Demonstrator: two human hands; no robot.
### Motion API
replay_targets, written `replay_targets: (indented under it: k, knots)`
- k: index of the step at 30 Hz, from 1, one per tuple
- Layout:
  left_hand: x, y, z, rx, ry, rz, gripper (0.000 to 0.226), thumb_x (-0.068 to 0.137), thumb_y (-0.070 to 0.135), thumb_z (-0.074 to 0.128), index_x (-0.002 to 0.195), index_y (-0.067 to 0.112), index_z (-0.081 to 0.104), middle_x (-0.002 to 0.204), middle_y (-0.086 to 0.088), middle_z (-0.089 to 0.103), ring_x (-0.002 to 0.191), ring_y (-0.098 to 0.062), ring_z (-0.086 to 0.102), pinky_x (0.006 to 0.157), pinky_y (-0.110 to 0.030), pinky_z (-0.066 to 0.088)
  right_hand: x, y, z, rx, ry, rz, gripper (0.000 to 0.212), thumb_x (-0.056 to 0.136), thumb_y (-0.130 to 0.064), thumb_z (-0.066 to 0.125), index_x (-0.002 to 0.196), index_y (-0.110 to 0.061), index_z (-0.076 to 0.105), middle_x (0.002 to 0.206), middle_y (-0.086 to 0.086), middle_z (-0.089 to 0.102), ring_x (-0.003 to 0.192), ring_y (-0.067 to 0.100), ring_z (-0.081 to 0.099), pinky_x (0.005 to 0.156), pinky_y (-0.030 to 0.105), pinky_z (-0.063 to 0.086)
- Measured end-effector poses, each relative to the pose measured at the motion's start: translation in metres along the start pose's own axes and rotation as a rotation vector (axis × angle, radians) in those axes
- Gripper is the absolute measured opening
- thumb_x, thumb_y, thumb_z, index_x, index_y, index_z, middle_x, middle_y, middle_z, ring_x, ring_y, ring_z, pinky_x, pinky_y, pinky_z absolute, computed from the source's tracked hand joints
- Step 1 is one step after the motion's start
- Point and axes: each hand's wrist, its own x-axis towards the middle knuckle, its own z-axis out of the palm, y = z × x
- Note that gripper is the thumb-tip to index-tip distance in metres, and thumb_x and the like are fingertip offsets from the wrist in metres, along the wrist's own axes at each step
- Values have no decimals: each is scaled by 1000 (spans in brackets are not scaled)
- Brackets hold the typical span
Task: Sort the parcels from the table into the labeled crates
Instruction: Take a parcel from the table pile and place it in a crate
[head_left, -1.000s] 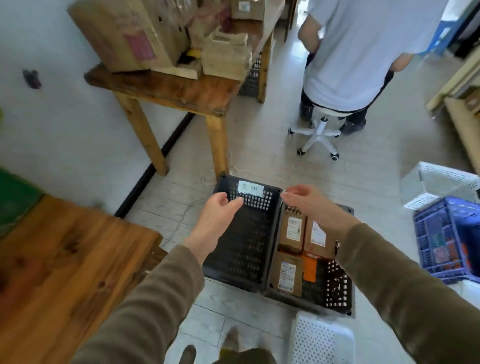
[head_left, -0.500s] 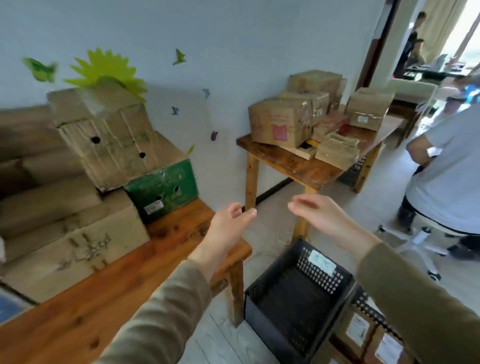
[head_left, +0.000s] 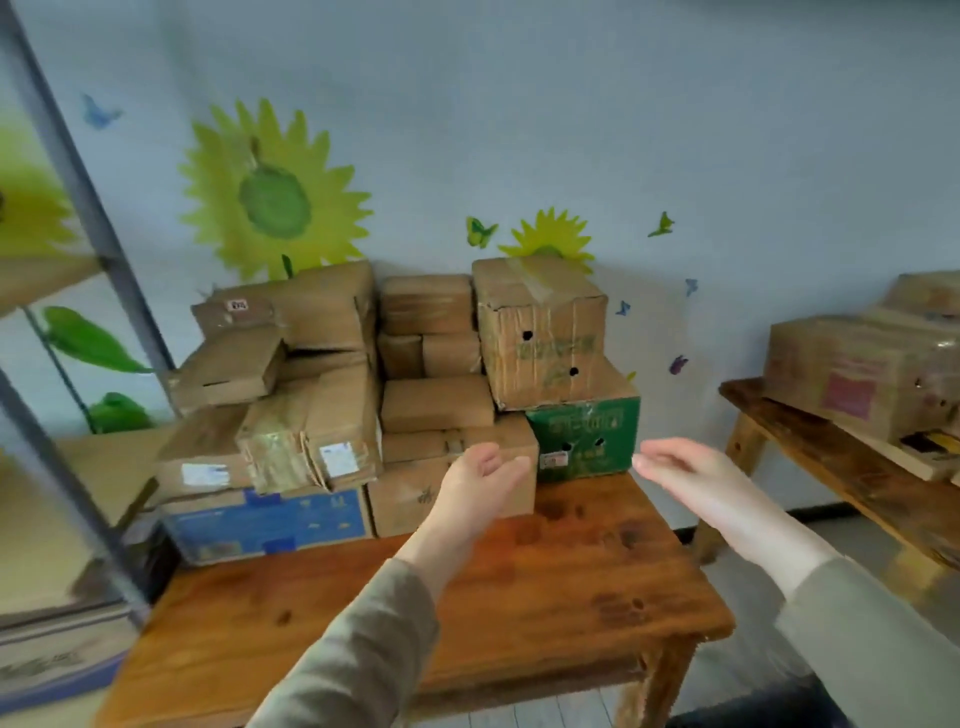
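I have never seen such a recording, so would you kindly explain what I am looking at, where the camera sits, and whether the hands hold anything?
There is no machine here: a person wears one wide-angle camera on the head, so the picture looks forward and down. The left hand and right hand reach out open, fingers relaxed, holding nothing. Below them is a wooden table. At its far side, against the wall, stands a pile of cardboard parcels, among them a green box and a blue box. A second table with more boxes stands to the right.
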Motion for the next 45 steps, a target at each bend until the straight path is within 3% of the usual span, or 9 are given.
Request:
replay_targets:
  k: [7, 12, 22, 26, 28, 32, 35, 42, 45]
  knots:
    - [15, -5, -80, -15, 140, 13, 56, 93, 34, 55, 142, 14, 39, 141, 0, 46, 120, -15, 47, 84, -19, 38, 36, -58, 61, 13, -78, -83, 46, 93, -33, 55, 135, -16, 49, 134, 0, 52, 115, 9, 47, 98, 27, 38]
    - [36, -13, -125, -27, 153, 27, 57, 93, 34, 55, 143, 14, 37, 143, 0, 44, 128, -17, 43, 94, -25, 35, 61, -88, 98, 9, -89, -113, 47, 94, -33, 55, 136, -16, 48, 135, -1, 51, 111, 7, 45, 91, 23, 37]
    - [71, -38, -182, -47, 178, -9, 57, 92, 33, 56, 143, 15, 37, 143, 0, 43, 129, -17, 42, 94, -26, 33, 98, -110, 160, -10, -130, -91, 47, 94, -32, 55, 137, -16, 46, 137, 1, 50, 123, 15, 48, 100, 28, 38]
    - [80, -46, -193, -66, 193, -19, 58, 92, 32, 56, 144, 15, 36, 144, 0, 42, 130, -17, 41, 99, -29, 33, 113, -117, 178, -12, -180, -89, 47, 94, -34, 55, 137, -17, 46, 135, -1, 52, 114, 11, 49, 98, 26, 39]
    - [84, -50, -196, -55, 188, -32, 59, 92, 32, 56, 144, 16, 35, 145, 1, 41, 130, -16, 41, 94, -26, 33, 121, -118, 188, -10, -207, -90, 47, 93, -34, 55, 136, -17, 46, 134, -1, 52, 110, 8, 48, 95, 24, 39]
    - [96, -57, -205, -39, 218, -53, 59, 92, 33, 56, 145, 15, 35, 145, 1, 42, 117, -13, 47, 73, -6, 40, 141, -122, 205, -20, -261, -103, 47, 93, -35, 56, 136, -17, 47, 132, -2, 53, 109, 5, 47, 92, 23, 38]
    - [109, -59, -214, -51, 268, -56, 59, 92, 31, 57, 145, 14, 35, 144, -1, 43, 129, -16, 42, 92, -21, 32, 160, -126, 213, -4, -297, -110, 46, 92, -35, 56, 134, -18, 48, 132, -1, 53, 114, 8, 49, 99, 26, 40]
    - [137, -57, -242, -27, 430, -64, 56, 91, 27, 59, 141, 11, 39, 140, -5, 47, 127, -18, 45, 96, -25, 34, 207, -152, 238, 7, -377, -165, 46, 92, -33, 58, 134, -17, 49, 130, 1, 55, 111, 9, 50, 102, 28, 41]
    - [143, -59, -260, 3, 512, -55, 55, 91, 28, 59, 140, 11, 41, 139, -5, 49, 126, -18, 46, 98, -27, 36, 225, -170, 257, -34, -426, -232, 48, 92, -34, 57, 136, -16, 47, 131, 0, 53, 109, 7, 48, 94, 23, 39]
